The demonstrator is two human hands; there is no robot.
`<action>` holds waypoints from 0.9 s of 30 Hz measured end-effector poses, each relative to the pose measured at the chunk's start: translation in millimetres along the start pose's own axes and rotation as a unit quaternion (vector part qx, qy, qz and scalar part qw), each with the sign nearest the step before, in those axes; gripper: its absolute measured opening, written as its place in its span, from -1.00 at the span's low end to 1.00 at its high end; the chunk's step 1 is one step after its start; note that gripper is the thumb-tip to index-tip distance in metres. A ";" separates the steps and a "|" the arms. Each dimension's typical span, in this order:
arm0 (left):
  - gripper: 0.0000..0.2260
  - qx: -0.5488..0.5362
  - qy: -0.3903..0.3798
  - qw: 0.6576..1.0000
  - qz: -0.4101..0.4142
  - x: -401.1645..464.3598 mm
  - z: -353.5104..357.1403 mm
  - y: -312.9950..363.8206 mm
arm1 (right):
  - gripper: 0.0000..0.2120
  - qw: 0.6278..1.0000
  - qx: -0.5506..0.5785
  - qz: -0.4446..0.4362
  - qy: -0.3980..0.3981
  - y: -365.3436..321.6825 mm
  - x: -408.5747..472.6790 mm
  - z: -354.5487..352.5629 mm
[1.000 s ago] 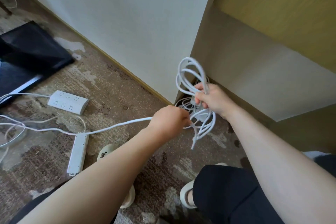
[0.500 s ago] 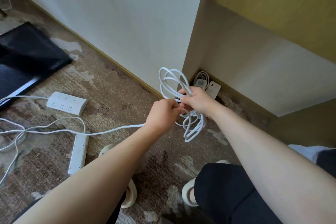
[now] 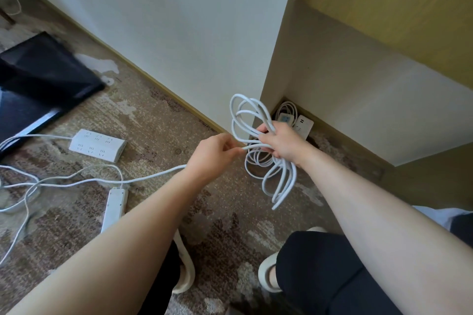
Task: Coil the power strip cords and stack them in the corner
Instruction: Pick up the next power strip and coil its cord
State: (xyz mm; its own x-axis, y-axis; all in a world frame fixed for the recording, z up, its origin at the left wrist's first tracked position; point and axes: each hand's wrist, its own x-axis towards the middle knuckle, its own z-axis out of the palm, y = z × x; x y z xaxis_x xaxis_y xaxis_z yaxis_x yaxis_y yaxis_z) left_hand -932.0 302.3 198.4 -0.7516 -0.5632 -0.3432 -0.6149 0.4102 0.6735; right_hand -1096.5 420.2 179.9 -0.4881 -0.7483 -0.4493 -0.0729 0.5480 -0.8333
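Observation:
My right hand (image 3: 282, 144) grips a bundle of white cord loops (image 3: 249, 120) above the carpet; loops stick out above and hang below the fist. My left hand (image 3: 213, 155) pinches the same cord just left of the bundle. From it the loose cord (image 3: 153, 175) trails left across the floor. A narrow white power strip (image 3: 114, 208) lies by my left forearm. A wide white power strip (image 3: 98, 144) lies further left with its own cord. Coiled strips (image 3: 294, 120) sit in the corner beyond my right hand.
A black flat panel (image 3: 38, 82) lies on the carpet at the far left. White wall and baseboard run diagonally to the corner (image 3: 275, 107); a beige wall closes its right side. My slippered feet (image 3: 267, 276) and dark knees are at the bottom. Tangled cord (image 3: 28, 186) covers the left floor.
Both hands have come closer together and shifted slightly left. My left hand slid up the cord to the bundle. The corner strips, hidden a second ago, are now in view.

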 end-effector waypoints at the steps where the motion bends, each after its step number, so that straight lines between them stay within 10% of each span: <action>1: -0.79 0.026 -0.024 0.999 -0.002 0.7 -9.8 -9.7 | -0.88 1.000 -0.013 0.000 0.011 2.2 0.8 -4.9; 12: -0.82 0.049 -0.014 0.996 0.078 2.2 -17.0 -8.4 | -0.64 0.992 -0.050 -0.043 -0.108 -7.9 -8.9 15.1; 27: -0.75 0.071 -0.007 0.995 -0.065 -14.1 -64.3 -89.2 | -0.73 0.993 -0.085 0.007 0.082 8.6 1.1 -31.7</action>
State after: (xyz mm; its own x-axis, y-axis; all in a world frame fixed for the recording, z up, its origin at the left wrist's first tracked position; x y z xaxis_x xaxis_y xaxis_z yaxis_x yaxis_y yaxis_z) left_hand -851.2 227.5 185.3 -0.6659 -0.6085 -0.4316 -0.7343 0.4324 0.5233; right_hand -1125.2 435.9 182.4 -0.6245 -0.6768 -0.3899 -0.2037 0.6230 -0.7552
